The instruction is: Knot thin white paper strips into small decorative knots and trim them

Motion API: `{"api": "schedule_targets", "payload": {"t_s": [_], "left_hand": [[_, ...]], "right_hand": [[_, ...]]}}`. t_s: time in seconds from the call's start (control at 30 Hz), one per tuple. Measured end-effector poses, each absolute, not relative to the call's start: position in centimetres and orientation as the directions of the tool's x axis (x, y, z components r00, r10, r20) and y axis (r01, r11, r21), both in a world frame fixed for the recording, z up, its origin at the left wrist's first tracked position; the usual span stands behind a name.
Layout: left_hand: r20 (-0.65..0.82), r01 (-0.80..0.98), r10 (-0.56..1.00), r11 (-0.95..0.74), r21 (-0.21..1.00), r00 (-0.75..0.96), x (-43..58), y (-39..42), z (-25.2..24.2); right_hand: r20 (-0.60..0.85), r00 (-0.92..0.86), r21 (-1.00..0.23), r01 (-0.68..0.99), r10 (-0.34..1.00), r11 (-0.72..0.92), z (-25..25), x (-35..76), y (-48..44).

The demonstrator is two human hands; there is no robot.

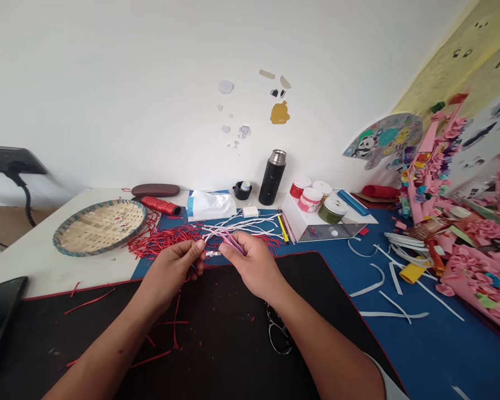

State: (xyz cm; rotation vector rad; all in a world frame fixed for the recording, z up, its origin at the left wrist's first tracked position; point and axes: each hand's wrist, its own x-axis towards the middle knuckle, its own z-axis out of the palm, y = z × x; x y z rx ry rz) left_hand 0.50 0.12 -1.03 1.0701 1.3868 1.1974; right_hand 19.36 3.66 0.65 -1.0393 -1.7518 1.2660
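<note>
White cords (254, 225): at mid-counter, just beyond the two hands, their near ends running to the fingers; the bundle fans rightward over a blue cover (337, 240), some strands crossing red ones.
Left hand (175, 268): thumb and forefinger together, pinched on the near end of a cord; the other fingers curl beneath, partly hidden.
Right hand (254, 265): fingers clamped on a slim pink implement (234, 244), pointed toward the left hand; I cannot tell its kind from here.
Short white piece (213, 254): between the hands, looks knotted; too small to read how it is held.
Red cords (164, 240): loose tangle beyond the left hand, with a spool of red cord (160, 205) lying at its far edge.
Black mat (229, 339): under the forearms; red scraps scattered at left, glasses (280, 338) beside the right forearm.
Woven tray (98, 228): left of the tangle, on the pale part of the counter (39, 266).
Back row: brown case (155, 190), tissue packet (211, 205), black flask (272, 180) standing upright by the wall.
White box (290, 220): right of a yellow pen (283, 228); lidded tubs (310, 200) and a blue roll (353, 202) on top.
Far right: white strips (394, 315) strewn over blue, pink paper flowers (481, 264) heaped past them.
</note>
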Motion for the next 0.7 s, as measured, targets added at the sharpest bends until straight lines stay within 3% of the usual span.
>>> {"api": "schedule_targets", "payload": {"t_s": [0.23,0.7], "left_hand": [[-0.198,-0.256,0.976,0.170,0.952,-0.088,0.49,0.13,-1.35],[-0.178,-0.347,0.980,0.136,0.928,-0.092,0.38,0.26,-1.40]], "right_hand": [[0.098,-0.432,-0.969,0.164,0.896,0.185,0.45,19.30,3.65],[0.062,-0.466,-0.969,0.182,0.883,0.165,0.00,19.12,3.58]]}}
